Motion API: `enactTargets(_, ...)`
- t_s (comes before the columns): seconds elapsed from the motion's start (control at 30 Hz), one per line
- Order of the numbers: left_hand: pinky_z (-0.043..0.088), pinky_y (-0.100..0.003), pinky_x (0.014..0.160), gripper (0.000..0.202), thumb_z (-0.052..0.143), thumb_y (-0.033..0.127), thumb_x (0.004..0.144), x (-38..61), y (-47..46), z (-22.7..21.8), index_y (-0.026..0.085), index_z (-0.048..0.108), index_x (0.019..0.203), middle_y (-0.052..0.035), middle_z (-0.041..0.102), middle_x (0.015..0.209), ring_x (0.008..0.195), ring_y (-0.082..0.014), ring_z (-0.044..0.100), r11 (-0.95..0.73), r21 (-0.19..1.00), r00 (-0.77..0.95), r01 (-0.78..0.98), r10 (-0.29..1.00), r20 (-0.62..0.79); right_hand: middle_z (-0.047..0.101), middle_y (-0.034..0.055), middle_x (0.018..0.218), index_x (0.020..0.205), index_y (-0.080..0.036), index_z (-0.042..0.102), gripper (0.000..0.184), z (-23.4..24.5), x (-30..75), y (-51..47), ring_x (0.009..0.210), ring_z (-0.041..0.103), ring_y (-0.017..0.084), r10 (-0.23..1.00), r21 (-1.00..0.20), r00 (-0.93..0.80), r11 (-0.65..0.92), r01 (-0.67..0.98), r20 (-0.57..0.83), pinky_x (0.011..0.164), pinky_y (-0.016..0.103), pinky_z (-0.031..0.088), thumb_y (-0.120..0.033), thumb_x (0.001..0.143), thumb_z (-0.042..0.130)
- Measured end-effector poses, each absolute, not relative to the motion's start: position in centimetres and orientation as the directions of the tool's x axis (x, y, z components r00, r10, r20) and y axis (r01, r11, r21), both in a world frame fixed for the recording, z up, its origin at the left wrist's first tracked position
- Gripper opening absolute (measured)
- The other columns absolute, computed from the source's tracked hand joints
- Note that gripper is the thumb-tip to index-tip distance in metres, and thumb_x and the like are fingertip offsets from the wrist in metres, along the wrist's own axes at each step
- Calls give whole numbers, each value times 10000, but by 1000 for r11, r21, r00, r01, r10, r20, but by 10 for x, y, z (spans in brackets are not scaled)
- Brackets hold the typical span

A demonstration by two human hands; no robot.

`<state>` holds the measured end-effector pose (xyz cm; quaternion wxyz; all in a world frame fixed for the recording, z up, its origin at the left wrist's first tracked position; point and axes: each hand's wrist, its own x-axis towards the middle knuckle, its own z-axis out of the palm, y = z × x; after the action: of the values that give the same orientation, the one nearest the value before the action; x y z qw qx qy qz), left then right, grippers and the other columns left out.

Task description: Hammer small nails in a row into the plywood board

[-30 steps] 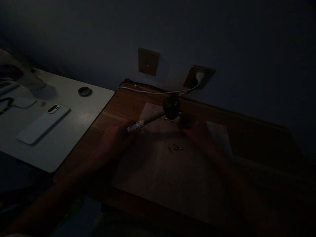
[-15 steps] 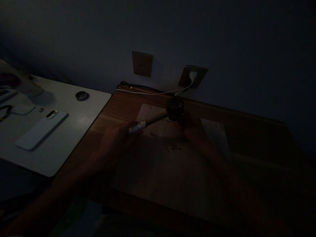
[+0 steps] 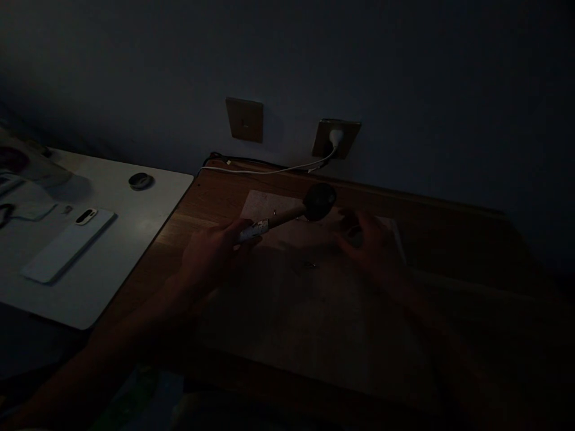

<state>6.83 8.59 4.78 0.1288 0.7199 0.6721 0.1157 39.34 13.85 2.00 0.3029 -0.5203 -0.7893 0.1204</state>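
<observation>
The scene is very dark. My left hand (image 3: pixel 211 257) is closed around the wooden handle of a mallet (image 3: pixel 287 214), whose black head (image 3: pixel 318 202) points up and to the right over a pale board (image 3: pixel 314 311) on the wooden desk (image 3: pixel 206 197). My right hand (image 3: pixel 371 242) hovers just right of the mallet head, fingers curled, and whether it holds anything is hidden by the dark. A few small metal pieces (image 3: pixel 308 264), perhaps nails, lie on the board between my hands.
A white table (image 3: pixel 148 209) at the left carries a white phone (image 3: pixel 65 244), a small round dark object (image 3: pixel 141 180) and dim items at its far edge. On the wall are a switch plate (image 3: pixel 244 120) and a socket (image 3: pixel 336 138) with a white plug and cable.
The mallet head has tipped a little to the right and my right hand has drawn away from it to the right. The view has shifted, so everything sits further left.
</observation>
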Motion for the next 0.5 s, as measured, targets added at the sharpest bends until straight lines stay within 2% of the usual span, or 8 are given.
enactTargets(0.07, 457, -306, 656, 469, 557, 579, 995, 69, 84, 46, 274, 741, 1299, -85, 823, 1002, 816, -261, 748, -57, 383, 50, 922, 998, 26, 753, 118, 1078, 1228, -221, 694, 254, 25, 387, 125, 954, 740, 273, 856, -488, -406, 517, 704, 321, 870, 444, 618, -264, 990, 616)
enactTargets(0.17, 471, -296, 666, 485, 568, 581, 985, 71, 84, 42, 263, 743, 1307, -76, 825, 1020, 829, -246, 749, -30, 454, 6, 890, 999, 53, 749, 118, 1193, 1274, -212, 687, 307, 29, 375, 111, 1065, 737, 265, 756, -464, -615, 637, 616, 223, 937, 442, 614, -189, 988, 578)
enactTargets(0.23, 481, -299, 677, 490, 579, 579, 976, 72, 83, 39, 260, 746, 1307, -72, 826, 1033, 833, -245, 750, -7, 482, -22, 876, 998, 55, 748, 130, 1225, 1261, -198, 696, 323, 30, 369, 106, 1125, 727, 277, 712, -437, -689, 667, 603, 136, 974, 452, 607, -149, 960, 590)
enactTargets(0.37, 492, -298, 665, 489, 595, 587, 964, 72, 82, 31, 285, 737, 1323, -52, 827, 1023, 829, -249, 761, 16, 535, -33, 844, 999, 23, 753, 128, 1190, 1224, -189, 710, 322, 30, 365, 105, 1095, 731, 269, 704, -415, -709, 656, 630, 37, 948, 434, 608, -103, 941, 583)
enactTargets(0.5, 505, -302, 662, 477, 612, 563, 963, 71, 81, 25, 284, 733, 1330, -56, 829, 1003, 834, -257, 771, 11, 553, 2, 833, 1000, -24, 750, 105, 1075, 1145, -191, 735, 296, 28, 373, 115, 971, 734, 253, 753, -426, -655, 614, 664, 65, 868, 406, 604, -91, 906, 592)
